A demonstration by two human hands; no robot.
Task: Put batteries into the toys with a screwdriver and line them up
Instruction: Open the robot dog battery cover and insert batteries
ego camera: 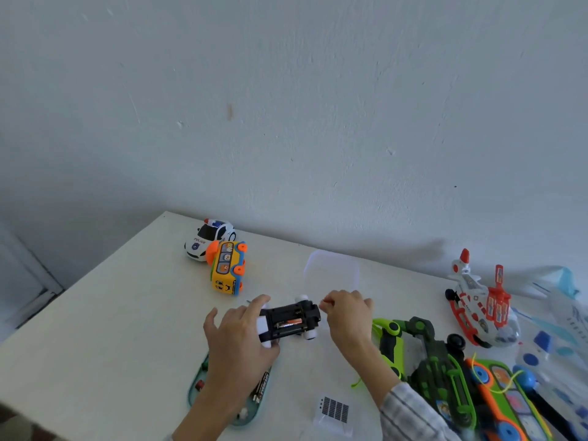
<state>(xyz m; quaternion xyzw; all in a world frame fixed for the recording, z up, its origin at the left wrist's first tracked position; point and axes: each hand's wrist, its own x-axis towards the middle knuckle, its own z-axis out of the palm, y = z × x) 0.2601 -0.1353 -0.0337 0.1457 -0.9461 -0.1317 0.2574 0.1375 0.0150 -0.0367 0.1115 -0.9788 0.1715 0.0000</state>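
Toy car (288,321) lies upside down near the table's (111,313) front edge, black underside up, white wheels, battery bay uncovered with an orange-and-black battery inside. Left hand (237,329) grips its end; right hand (348,313) hovers beside it, fingertips pinched together.

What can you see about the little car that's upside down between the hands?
The upturned toy car lies on its roof on the white table, its black plastic belly up. Its battery bay is open, with a battery showing orange and black inside. The body looks white, with white wheels, two of them clear at the right end. The left hand grips its left end; the right hand hovers at its right end, fingers pinched, whether touching is unclear.
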